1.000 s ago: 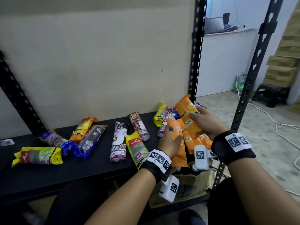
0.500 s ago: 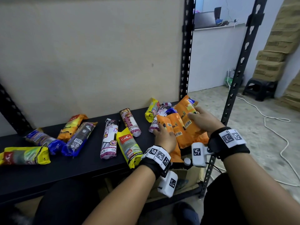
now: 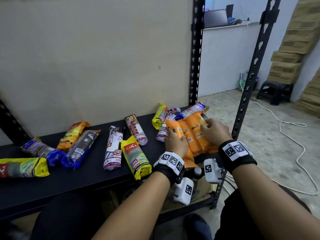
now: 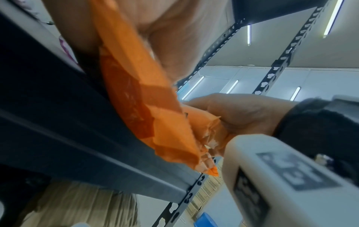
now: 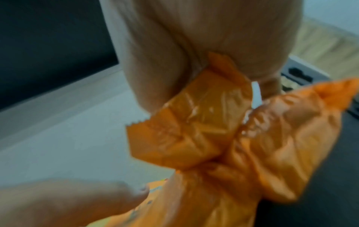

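- Half done at most, at a guess: got the orange packs (image 3: 190,135) bunched side by side at the right end of the black shelf (image 3: 86,179), overhanging its front edge.
- Clasping the leftmost pack in the left hand (image 3: 174,143), curled over it.
- Grasping the packs further right in the right hand (image 3: 214,131), bent over their tops.
- Yet to gather: yellow Casa pack (image 3: 136,157), white-and-purple rolls (image 3: 112,148), blue packs (image 3: 43,151), strewn leftward, well apart from the orange bunch.
- Likely next: squaring the bunch, then grouping the rest.
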